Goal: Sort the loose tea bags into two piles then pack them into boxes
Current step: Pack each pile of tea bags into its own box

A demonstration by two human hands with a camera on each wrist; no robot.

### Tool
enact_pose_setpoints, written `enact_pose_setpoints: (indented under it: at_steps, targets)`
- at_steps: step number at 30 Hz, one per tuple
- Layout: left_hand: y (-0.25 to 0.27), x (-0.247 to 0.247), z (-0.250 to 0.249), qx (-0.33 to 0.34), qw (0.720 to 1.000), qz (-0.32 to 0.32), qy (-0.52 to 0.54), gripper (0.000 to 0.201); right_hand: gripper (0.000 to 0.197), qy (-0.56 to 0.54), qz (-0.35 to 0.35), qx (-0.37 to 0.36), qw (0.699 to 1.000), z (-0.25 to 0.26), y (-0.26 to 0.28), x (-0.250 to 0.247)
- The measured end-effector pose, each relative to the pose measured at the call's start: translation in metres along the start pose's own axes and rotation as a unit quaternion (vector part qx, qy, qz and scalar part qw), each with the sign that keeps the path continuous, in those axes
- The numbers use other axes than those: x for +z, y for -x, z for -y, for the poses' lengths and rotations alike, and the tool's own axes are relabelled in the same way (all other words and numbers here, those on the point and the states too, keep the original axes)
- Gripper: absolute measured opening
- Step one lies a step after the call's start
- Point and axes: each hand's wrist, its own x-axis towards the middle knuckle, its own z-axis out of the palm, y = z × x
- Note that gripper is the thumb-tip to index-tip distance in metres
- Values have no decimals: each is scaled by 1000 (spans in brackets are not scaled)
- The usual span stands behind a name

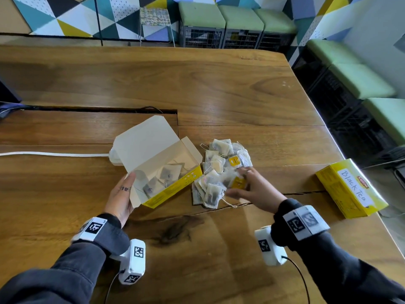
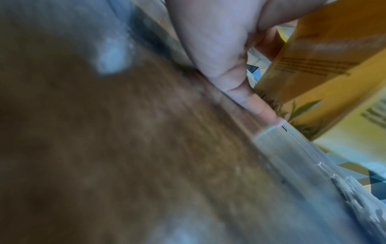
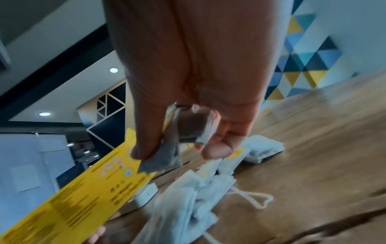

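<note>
An open yellow tea box lies mid-table with a few tea bags inside, its white lid raised. My left hand holds the box's near-left end flap, thumb along its edge. In the left wrist view the fingers lie beside the yellow box. A pile of loose tea bags lies right of the box. My right hand is on that pile. The right wrist view shows this hand pinching a couple of tea bags just above the pile.
A second yellow box labelled "Black Tea" lies shut near the table's right edge. A white cable runs from the left to a white plug block behind the open box. A cable slot cuts across the wooden table.
</note>
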Motion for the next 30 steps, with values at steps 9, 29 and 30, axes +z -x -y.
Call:
enact_pose_setpoints:
  at_steps: [9,29,30]
  targets:
    - [-2,-4,1,-4,1000,-1,-21,40,47,273,65,-83,956,18,-27,33]
    - [13,9,-3,19,997,13,-71,19,24,-62,85,4,994,124,-61,53]
    - [14,10,-3,20,997,16,-70,18,21,-48,118,16,992,125,-63,61]
